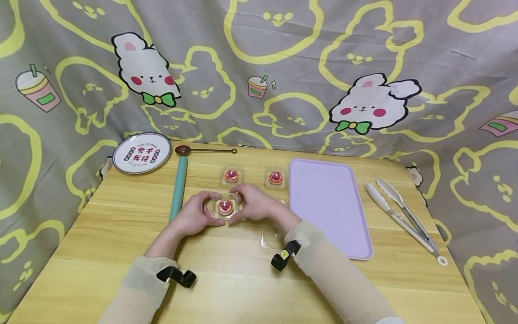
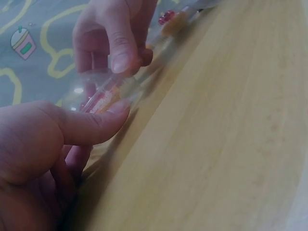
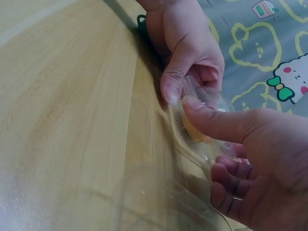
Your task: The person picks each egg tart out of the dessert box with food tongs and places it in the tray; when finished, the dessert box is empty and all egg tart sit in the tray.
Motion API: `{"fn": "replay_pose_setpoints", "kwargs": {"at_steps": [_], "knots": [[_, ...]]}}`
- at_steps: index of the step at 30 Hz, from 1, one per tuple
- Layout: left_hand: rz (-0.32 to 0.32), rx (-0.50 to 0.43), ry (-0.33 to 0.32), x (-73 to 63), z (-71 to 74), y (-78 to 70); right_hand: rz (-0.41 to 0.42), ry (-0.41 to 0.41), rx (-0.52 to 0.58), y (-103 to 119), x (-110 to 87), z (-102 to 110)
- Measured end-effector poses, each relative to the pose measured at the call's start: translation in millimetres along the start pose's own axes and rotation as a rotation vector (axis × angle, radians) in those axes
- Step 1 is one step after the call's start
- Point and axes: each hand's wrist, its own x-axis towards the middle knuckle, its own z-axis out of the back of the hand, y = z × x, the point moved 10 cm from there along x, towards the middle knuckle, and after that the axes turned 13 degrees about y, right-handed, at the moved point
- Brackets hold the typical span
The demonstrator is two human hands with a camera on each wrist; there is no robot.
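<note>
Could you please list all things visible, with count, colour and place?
Held tart: one, red-topped, clear-boxed, between the hands
Other tarts: two, red-topped, clear-boxed, beyond the hands
Partly hidden container: one, clear, by the right wrist
Clear container part: one, colourless, by the right sleeve
Tray: one, lilac, right of the tarts
Rod: one, teal, left of the tarts
Tongs: one, grey and metallic, right of the tray
Spoon: one, brown, back left
Plate: one, white, back left corner
Table: one, light wood, underneath
Curtain: one, grey and yellow, behind the table
Left hand: one, gripping the held tart from the left
Right hand: one, gripping it from the right
Sleeves: two, beige, on the forearms
Wrist devices: two, black, at the wrists
</note>
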Motion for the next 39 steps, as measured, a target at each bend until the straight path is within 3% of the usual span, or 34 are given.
{"fn": "replay_pose_setpoints", "kwargs": {"at_steps": [14, 29, 33, 39], "knots": [[-0.004, 0.017, -0.030, 1.1, 4.7, 0.5, -0.036, -0.079, -0.060, 0, -3.4, -2], [-0.004, -0.012, -0.002, 4.7, 0.1, 1.8, -0.055, -0.082, 0.008, -4, -4.1, -3], [-0.010, -0.016, 0.014, 3.6, -2.7, 0.2, -0.073, -0.081, -0.082, -2, -8.9, -5], [-0.019, 0.010, 0.013, 2.8, -1.7, -0.8, -0.065, -0.142, -0.272, 10, -12.8, -5]]}}
